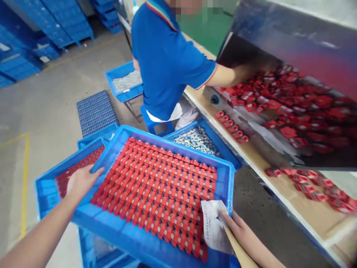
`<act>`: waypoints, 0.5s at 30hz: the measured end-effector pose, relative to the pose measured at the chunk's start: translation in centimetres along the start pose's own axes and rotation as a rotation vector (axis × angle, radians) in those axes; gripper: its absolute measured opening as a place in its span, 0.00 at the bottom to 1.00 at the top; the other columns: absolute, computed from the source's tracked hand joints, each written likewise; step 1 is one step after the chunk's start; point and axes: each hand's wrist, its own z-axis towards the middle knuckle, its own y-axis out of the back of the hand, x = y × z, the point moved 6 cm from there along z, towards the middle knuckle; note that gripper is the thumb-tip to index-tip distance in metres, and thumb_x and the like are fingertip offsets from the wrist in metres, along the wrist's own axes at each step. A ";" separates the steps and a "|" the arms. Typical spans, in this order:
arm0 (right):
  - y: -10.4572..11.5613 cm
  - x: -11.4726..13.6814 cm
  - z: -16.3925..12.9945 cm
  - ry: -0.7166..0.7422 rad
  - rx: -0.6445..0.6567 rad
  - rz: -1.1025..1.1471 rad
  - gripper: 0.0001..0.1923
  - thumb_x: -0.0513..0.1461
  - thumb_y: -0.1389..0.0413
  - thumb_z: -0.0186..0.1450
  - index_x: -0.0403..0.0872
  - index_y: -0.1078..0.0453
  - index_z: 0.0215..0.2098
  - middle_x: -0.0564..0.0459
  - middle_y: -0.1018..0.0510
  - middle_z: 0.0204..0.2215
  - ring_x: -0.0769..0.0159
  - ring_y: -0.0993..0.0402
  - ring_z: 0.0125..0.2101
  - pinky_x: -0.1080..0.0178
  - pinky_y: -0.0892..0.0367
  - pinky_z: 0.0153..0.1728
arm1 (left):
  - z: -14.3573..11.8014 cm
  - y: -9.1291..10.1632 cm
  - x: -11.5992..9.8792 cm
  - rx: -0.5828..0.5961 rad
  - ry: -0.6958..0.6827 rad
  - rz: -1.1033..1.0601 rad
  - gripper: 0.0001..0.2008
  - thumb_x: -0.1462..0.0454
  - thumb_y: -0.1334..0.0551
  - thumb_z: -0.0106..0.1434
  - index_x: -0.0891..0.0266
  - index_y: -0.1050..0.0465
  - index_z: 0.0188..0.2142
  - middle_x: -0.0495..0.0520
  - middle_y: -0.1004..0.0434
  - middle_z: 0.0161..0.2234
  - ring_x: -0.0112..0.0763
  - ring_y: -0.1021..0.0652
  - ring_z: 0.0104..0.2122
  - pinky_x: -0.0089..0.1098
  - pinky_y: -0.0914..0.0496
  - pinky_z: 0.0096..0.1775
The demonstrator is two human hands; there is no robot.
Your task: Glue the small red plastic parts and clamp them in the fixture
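A blue plastic crate [178,143] is tilted in front of me, with rows of small red parts [158,186] lined up inside. My left hand [83,181] grips its left wall, the thumb over the rim and some fingers hidden. At the right wall my right hand [237,227] is closed on the rim, its thumb against a white printed paper slip [214,225]. A tan strip [237,247] runs along that hand. Beneath and left sits another blue crate [46,188], also holding red parts.
A co-worker in a blue shirt [167,63] sits ahead, one arm reaching into a heap of red parts [295,100] on the workbench [251,154]. A crate of small pale pieces [196,139] stands below the bench. Blue crates [61,22] are stacked far left, near a blue pallet [96,111].
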 end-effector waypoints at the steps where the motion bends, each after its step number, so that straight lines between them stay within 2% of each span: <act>1: 0.6 -1.6 -0.2 -0.029 -0.027 0.022 0.45 0.67 0.48 0.60 0.44 0.27 0.61 0.44 0.25 0.65 0.45 0.36 0.70 0.52 0.42 0.72 | 2.0 0.3 -3.1 -0.002 -0.053 0.009 0.30 0.44 0.48 0.69 0.61 0.19 0.51 0.61 0.14 0.48 0.51 0.18 0.51 0.35 0.28 0.45; 5: 1.2 -7.0 -0.6 -0.104 -0.003 0.135 0.44 0.68 0.45 0.57 0.45 0.24 0.56 0.43 0.22 0.62 0.43 0.31 0.67 0.52 0.36 0.69 | 8.2 0.8 -15.2 -0.025 -0.260 0.064 0.28 0.45 0.45 0.69 0.60 0.17 0.50 0.60 0.13 0.45 0.51 0.17 0.48 0.35 0.28 0.42; 9: 1.3 -9.3 -0.2 -0.068 -0.070 0.256 0.41 0.67 0.44 0.59 0.45 0.24 0.54 0.41 0.20 0.59 0.42 0.27 0.63 0.52 0.33 0.66 | 12.3 0.1 -25.7 -0.005 -0.438 0.042 0.26 0.46 0.44 0.69 0.57 0.17 0.52 0.58 0.13 0.46 0.47 0.17 0.47 0.32 0.30 0.41; 12: 0.8 -9.2 0.6 -0.020 -0.128 0.340 0.41 0.67 0.44 0.59 0.45 0.24 0.54 0.39 0.18 0.56 0.41 0.26 0.62 0.50 0.32 0.65 | 14.8 -0.7 -31.8 0.019 -0.526 0.038 0.26 0.46 0.43 0.69 0.57 0.18 0.54 0.58 0.14 0.47 0.45 0.18 0.47 0.31 0.30 0.43; 15: 0.1 -7.9 1.7 0.037 -0.117 0.424 0.40 0.66 0.43 0.61 0.45 0.24 0.55 0.40 0.17 0.54 0.41 0.24 0.60 0.48 0.30 0.64 | 17.0 -1.3 -36.2 0.027 -0.542 0.036 0.28 0.46 0.43 0.70 0.59 0.21 0.58 0.59 0.15 0.50 0.43 0.19 0.48 0.31 0.30 0.45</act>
